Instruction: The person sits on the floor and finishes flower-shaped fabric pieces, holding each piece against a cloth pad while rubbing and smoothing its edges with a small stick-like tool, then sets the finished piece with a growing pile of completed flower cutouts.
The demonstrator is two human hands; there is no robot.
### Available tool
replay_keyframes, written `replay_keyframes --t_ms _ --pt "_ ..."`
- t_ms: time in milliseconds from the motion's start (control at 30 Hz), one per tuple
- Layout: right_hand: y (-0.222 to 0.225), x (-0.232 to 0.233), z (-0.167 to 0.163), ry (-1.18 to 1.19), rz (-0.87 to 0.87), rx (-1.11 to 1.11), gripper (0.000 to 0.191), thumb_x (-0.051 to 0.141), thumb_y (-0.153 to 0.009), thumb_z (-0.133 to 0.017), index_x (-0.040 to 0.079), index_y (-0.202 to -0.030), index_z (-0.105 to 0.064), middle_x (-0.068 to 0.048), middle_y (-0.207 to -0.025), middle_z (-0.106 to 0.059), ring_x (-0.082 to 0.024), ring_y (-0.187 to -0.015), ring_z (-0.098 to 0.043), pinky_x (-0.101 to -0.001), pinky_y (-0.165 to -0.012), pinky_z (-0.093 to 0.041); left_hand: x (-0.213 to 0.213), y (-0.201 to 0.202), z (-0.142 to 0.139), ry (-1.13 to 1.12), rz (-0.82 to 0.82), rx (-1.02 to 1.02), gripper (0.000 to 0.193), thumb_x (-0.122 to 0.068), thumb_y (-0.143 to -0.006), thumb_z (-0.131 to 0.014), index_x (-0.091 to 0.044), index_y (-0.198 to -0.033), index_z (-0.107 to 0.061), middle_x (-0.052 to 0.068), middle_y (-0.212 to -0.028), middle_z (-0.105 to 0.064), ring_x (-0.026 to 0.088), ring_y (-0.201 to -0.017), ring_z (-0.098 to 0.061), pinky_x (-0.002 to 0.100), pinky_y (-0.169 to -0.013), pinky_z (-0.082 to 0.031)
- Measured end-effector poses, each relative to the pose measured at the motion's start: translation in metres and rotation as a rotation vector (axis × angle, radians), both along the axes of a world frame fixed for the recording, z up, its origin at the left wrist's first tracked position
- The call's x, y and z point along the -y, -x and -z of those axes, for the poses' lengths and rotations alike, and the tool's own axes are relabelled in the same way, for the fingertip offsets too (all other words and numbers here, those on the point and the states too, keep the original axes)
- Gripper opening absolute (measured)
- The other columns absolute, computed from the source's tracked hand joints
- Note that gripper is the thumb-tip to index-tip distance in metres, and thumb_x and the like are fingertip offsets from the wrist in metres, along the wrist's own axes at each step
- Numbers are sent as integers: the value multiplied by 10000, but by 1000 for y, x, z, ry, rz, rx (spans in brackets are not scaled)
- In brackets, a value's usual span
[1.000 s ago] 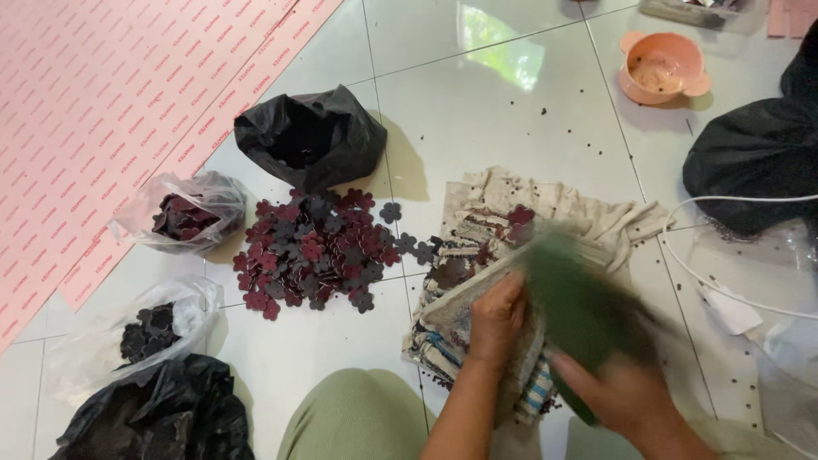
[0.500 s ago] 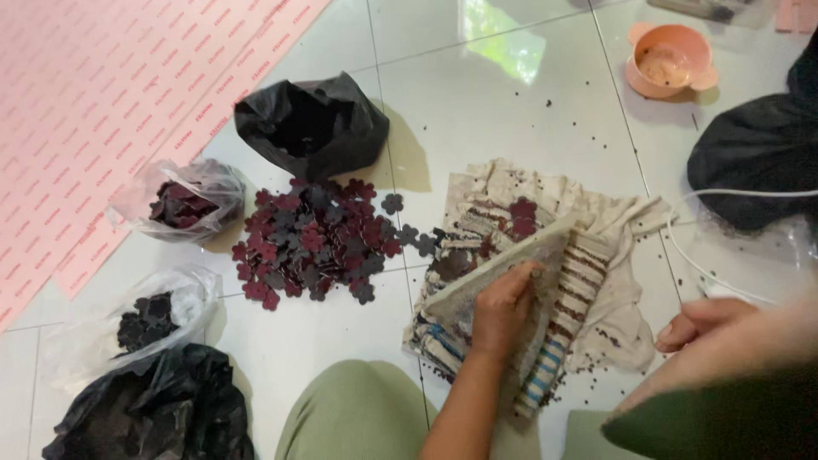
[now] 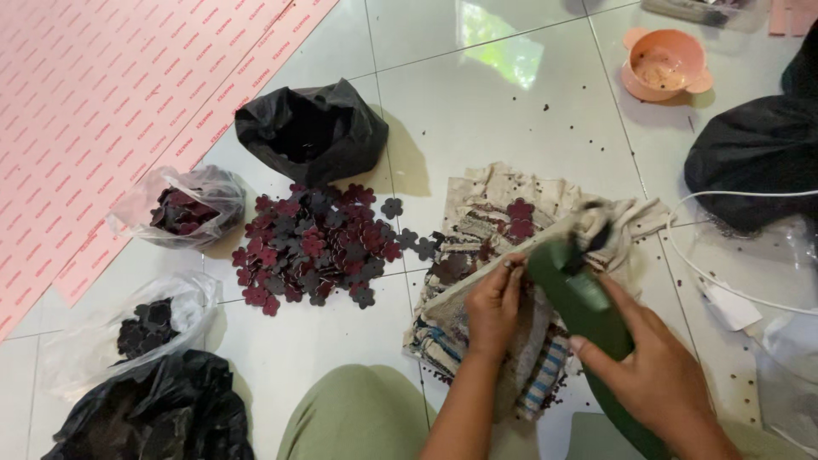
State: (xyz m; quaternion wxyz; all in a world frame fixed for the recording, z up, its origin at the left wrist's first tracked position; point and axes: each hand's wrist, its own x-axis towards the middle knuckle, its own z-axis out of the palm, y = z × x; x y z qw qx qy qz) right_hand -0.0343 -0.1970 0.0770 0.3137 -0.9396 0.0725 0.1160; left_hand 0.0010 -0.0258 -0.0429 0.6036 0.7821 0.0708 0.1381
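Observation:
My left hand [image 3: 494, 304] presses down on the edge of a flat board [image 3: 477, 273] that lies tilted across a pile of striped cloth [image 3: 511, 230] on the tiled floor. My right hand [image 3: 656, 379] grips a long dark green tool [image 3: 584, 307] whose upper end rests against the board near the left fingertips. A heap of dark red and grey flower-shaped cut pieces [image 3: 311, 243] lies to the left of the cloth. One red piece [image 3: 520, 209] sits on the cloth itself.
An open black bag [image 3: 311, 132] stands behind the heap. Two clear bags [image 3: 183, 209] [image 3: 145, 328] hold more pieces; another black bag [image 3: 149, 413] is at lower left. Pink perforated sheets [image 3: 94, 102] cover the left floor. An orange bowl [image 3: 665, 64], a black bag [image 3: 754, 175] and a white cable [image 3: 707, 273] are at the right.
My right hand swung out to the lower right with the green tool, then came back onto the board beside my left hand. The left hand stayed pressing on the board.

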Motion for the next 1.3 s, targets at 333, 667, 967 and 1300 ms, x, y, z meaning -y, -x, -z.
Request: replay_keyframes --t_ms 333,667,967,1300 --pt "-8 4 9 205 -96 -234 937 536 -712 -779 362 -1557 -413 -123 -1167 -680 -311 -1040 -687 -427 -880 -551 -5 -7 -9 860 -150 -116 259 -190 -1029 -552 -75 -1227 -673 6 -961 -741 75 -900 -686 261 -813 -572" --pt "-24 40 64 -246 273 -150 688 447 -826 -686 101 -1413 -589 -201 -983 -754 -276 -801 -731 -414 -733 -565 -14 -2 -42 -592 92 -27 296 -168 -839 -755 -152 -1134 -730 106 -886 -705 338 -827 -648 464 -748 -502" --pt "-34 40 68 -311 305 -127 644 421 -847 -692 125 -1411 -595 -158 -1025 -744 -256 -868 -711 -395 -781 -549 -77 -14 -57 -732 -485 -269 183 -199 -942 -739 -154 -1120 -742 87 -920 -749 260 -807 -698 396 -703 -537" --pt "-37 41 83 -415 323 -101 665 413 -828 -703 96 -1401 -588 -154 -1067 -740 -256 -899 -697 -391 -795 -551 -23 -101 -25 -578 99 -751 341 -461 -849 -738 -216 -1082 -783 106 -1025 -753 324 -987 -716 472 -837 -550"
